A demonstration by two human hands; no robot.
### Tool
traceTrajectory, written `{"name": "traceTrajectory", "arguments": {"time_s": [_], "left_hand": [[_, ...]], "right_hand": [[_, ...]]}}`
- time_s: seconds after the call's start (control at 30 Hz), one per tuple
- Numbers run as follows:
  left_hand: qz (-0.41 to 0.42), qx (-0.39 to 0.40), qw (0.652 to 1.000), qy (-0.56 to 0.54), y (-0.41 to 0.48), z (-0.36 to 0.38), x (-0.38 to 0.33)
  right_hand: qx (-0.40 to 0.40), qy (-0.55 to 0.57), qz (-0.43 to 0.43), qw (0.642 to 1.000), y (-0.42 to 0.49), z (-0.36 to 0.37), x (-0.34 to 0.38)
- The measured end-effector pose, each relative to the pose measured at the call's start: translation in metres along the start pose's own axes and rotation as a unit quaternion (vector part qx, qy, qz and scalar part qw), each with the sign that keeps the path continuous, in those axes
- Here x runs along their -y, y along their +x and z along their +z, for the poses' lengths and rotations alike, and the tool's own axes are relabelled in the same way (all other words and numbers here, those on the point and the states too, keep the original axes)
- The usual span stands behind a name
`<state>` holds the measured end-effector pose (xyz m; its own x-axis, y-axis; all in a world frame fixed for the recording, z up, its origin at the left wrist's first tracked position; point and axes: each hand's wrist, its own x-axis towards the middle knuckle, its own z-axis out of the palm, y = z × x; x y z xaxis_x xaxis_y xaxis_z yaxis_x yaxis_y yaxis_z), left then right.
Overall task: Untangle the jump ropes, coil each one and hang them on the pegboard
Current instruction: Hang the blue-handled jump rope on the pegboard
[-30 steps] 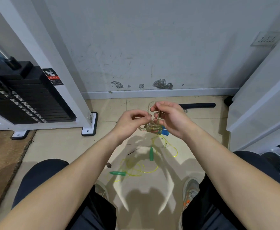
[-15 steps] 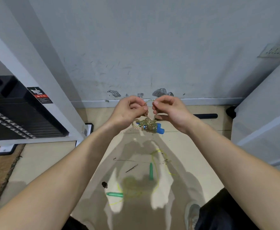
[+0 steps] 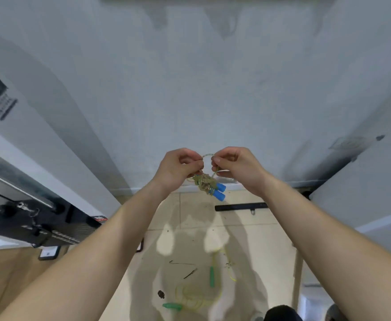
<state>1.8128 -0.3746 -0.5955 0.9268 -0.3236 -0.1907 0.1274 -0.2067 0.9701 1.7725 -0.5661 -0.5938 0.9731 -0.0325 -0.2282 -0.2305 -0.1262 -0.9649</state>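
Against the grey wall (image 3: 213, 89), left hand (image 3: 178, 169) and right hand (image 3: 233, 167), now raised higher, pinch the blue-handled rope (image 3: 207, 183).

Wall (image 3: 213, 89) ahead — white machine frame (image 3: 58, 126) left, grey panel (image 3: 363, 193) right.

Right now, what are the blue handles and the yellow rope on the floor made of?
The blue handles look like smooth plastic: solid even colour, rounded ends and a slight shine. The yellow rope looks like thin, see-through plastic cord, maybe vinyl: it glows bright against the tiles and lies in springy loops. The picture is too blurry to be sure of either.
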Motion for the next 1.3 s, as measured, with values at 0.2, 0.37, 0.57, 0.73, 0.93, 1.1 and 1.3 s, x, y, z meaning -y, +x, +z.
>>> {"name": "traceTrajectory", "arguments": {"time_s": [0.2, 0.37, 0.57, 0.73, 0.93, 1.1, 1.3], "left_hand": [[0.002, 0.009, 1.000, -0.003, -0.035, -0.031, -0.162], [0.019, 0.009, 1.000, 0.015, -0.056, -0.046, -0.257], [0.049, 0.006, 0.998, 0.033, -0.071, -0.049, -0.349], [0.100, 0.004, 0.993, 0.059, -0.066, -0.044, -0.407], [0.178, -0.011, 0.983, 0.046, -0.046, -0.030, -0.477], [0.234, -0.039, 0.970, 0.047, -0.015, -0.020, -0.535], [0.246, -0.079, 0.966, 0.009, 0.011, -0.049, -0.578]], "right_hand": [[-0.003, -0.016, -0.005, 1.000, -0.040, -0.017, 0.163], [-0.019, -0.038, -0.026, 0.999, -0.067, -0.027, 0.262], [-0.035, -0.023, -0.052, 0.998, -0.092, -0.044, 0.345], [-0.050, -0.016, -0.091, 0.994, -0.098, -0.065, 0.393], [-0.110, -0.011, -0.166, 0.980, -0.084, -0.099, 0.449], [-0.132, -0.015, -0.205, 0.970, -0.065, -0.127, 0.502], [-0.128, -0.028, -0.233, 0.964, -0.030, -0.124, 0.564]]}}
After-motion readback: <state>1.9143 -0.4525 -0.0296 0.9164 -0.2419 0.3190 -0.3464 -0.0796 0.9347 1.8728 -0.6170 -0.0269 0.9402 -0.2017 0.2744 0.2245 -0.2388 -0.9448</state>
